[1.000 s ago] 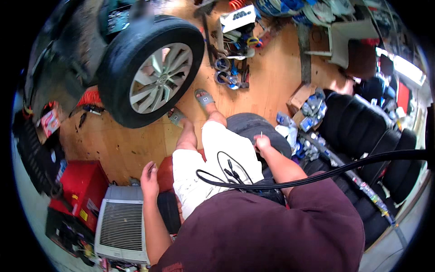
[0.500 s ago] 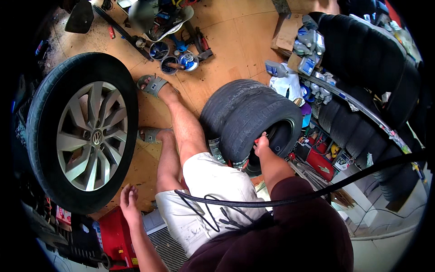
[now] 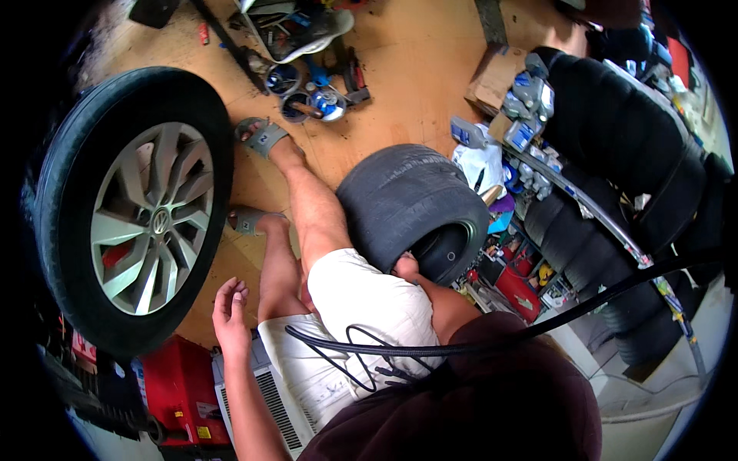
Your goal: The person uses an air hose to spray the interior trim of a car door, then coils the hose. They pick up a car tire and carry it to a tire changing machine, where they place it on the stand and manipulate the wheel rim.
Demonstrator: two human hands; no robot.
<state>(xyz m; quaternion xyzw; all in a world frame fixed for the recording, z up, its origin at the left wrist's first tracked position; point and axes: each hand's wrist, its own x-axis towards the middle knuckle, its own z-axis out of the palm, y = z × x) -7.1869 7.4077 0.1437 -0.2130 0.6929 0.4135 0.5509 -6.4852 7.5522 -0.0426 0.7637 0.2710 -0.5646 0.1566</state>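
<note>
My right hand [image 3: 405,266] is closed at the near edge of the opening of a black tyre [image 3: 411,219]. What it grips, if anything, is hidden. This tyre stands beside a second worn tyre [image 3: 400,165], treads side by side, just right of my leg. On the left my left hand [image 3: 230,309] hangs in the air with loosely bent fingers and nothing in them. Near it a large wheel [image 3: 160,219] with a silver spoked rim stands upright.
Tubs of tools [image 3: 296,106] lie on the tan floor ahead. Several plastic bottles [image 3: 526,107] and a cardboard box [image 3: 496,77] are at the far right, before stacked tyres [image 3: 615,115]. A red case [image 3: 181,388] stands at lower left. A black cable [image 3: 492,346] crosses my front.
My right hand has moved left and nearer along the tyre's opening; the small red thing seen in it before no longer shows. My left hand has risen a little. The whole view has shifted slightly.
</note>
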